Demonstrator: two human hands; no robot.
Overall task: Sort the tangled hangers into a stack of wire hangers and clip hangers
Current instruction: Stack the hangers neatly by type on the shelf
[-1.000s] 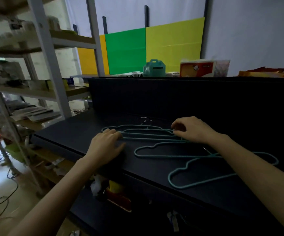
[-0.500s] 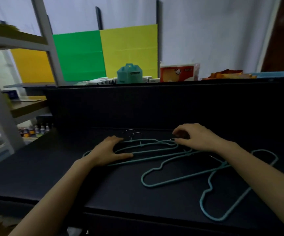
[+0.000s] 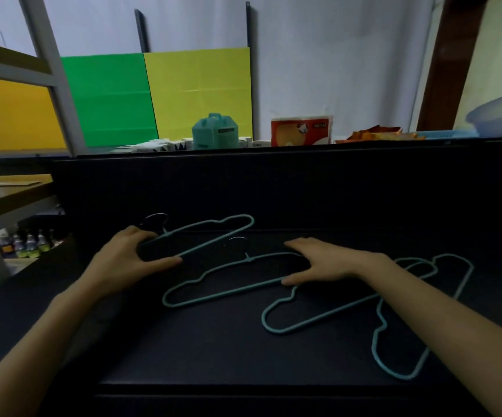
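Observation:
Several teal wire hangers lie on the black tabletop (image 3: 213, 341). My left hand (image 3: 126, 260) grips the left end of one hanger (image 3: 213, 236), thumb under its bar and fingers over the top; it slants up to the right, its metal hook by my fingers. My right hand (image 3: 322, 263) holds the right end of a second hanger (image 3: 222, 293) between thumb and fingers. Two more hangers, one long (image 3: 319, 320) and one steeper (image 3: 394, 368), cross each other under my right forearm. No clip hanger is visible.
A tall black back panel (image 3: 274, 191) walls off the table's far side. On its ledge stand a teal box (image 3: 215, 132), a tissue pack (image 3: 301, 130) and a blue tray (image 3: 442, 134). A shelf rack (image 3: 54, 73) and small bottles (image 3: 27, 245) are at left.
The view has swung right. My left hand has drawn one hanger up and away from the pile, and the overlapping hangers now lie spread apart. My right hand has shifted onto the second hanger's end.

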